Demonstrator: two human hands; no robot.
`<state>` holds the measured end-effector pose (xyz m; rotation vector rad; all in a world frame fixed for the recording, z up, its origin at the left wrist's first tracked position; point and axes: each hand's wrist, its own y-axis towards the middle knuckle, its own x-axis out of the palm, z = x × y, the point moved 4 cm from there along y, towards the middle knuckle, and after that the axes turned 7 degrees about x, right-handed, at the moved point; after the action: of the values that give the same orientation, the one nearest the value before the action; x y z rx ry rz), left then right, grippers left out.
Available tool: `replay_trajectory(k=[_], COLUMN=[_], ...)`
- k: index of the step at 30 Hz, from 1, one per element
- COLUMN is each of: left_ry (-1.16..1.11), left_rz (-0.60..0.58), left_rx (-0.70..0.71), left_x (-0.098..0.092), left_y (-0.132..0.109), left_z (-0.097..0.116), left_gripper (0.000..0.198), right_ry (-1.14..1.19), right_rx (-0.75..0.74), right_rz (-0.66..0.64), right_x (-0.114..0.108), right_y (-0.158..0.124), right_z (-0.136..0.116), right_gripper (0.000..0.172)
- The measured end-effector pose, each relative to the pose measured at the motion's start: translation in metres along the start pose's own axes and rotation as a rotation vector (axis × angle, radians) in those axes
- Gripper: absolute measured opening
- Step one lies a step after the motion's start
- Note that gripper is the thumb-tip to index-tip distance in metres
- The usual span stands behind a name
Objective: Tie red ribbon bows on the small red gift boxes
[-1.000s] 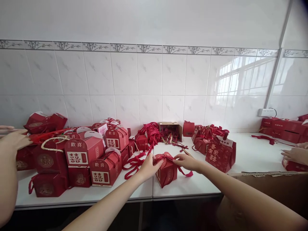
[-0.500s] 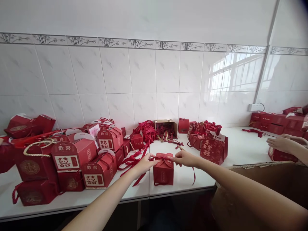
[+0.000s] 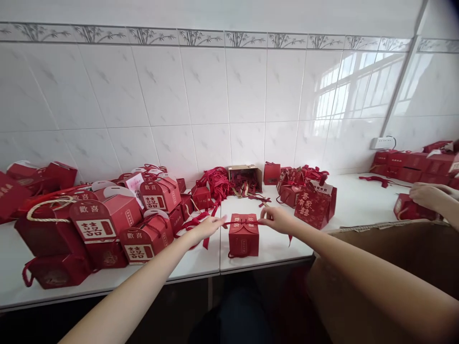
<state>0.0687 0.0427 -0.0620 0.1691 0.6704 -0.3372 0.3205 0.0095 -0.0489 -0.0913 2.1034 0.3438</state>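
A small red gift box (image 3: 244, 241) with gold lettering stands upright near the table's front edge. Across its top runs a red ribbon (image 3: 244, 222), stretched sideways with a small knot at the middle. My left hand (image 3: 211, 227) pinches the ribbon just left of the box, fingers closed. On the other side, my right hand (image 3: 278, 220) has its fingers closed on the ribbon's other end, and a loose tail (image 3: 290, 239) hangs below that wrist. Loose red ribbons (image 3: 195, 224) lie on the table beside my left hand.
Stacked red boxes (image 3: 107, 217) fill the left side. An open carton of ribbon scraps (image 3: 234, 168) stands by the wall, near a ribbon heap (image 3: 215, 182). A large cardboard box (image 3: 358, 267) is at the right front. Another person's hands (image 3: 430, 193) hold a red box farther right.
My hands have moved apart, drawing the ribbon tighter; its looser loops over the box top have shrunk to a small knot. The camera view has tilted down a little.
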Motion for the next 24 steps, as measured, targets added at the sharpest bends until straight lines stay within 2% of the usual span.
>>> replay_trajectory(k=[3,5,7,9,11,13,15,18,24], left_ry=[0.074,0.096,0.077,-0.010,-0.179,-0.357,-0.412,-0.334,-0.106], left_rz=[-0.063,-0.187,-0.326,-0.431,-0.470,-0.414,-0.243,0.013,0.268], left_rx=[-0.097,-0.161,-0.194,-0.162,-0.067,0.030,0.103,0.181,0.299], left_x=[-0.010,-0.017,-0.020,-0.016,-0.004,0.009,0.020,0.032,0.046], left_y=[0.002,-0.001,-0.008,-0.015,-0.021,-0.022,-0.019,-0.014,-0.014], left_z=[-0.005,-0.001,0.009,0.024,0.041,0.055,0.061,0.062,0.066], left_gripper=[0.036,0.028,0.027,0.035,0.045,0.052,0.052,0.045,0.031], right_ry=[-0.074,-0.136,-0.168,-0.188,-0.190,-0.152,-0.047,0.159,0.397], right_rx=[-0.093,-0.126,-0.083,-0.009,0.056,0.059,0.007,-0.032,0.007], right_rz=[0.008,0.002,0.047,0.132,0.212,0.267,0.298,0.278,0.128], right_x=[-0.011,-0.015,-0.017,-0.017,-0.016,-0.015,-0.015,-0.012,0.004], right_y=[-0.005,-0.007,-0.007,-0.005,-0.004,-0.005,-0.006,-0.008,-0.005], right_z=[-0.004,-0.008,-0.009,-0.009,-0.009,-0.012,-0.017,-0.022,-0.025], right_gripper=[0.024,0.026,0.023,0.022,0.025,0.029,0.030,0.033,0.046])
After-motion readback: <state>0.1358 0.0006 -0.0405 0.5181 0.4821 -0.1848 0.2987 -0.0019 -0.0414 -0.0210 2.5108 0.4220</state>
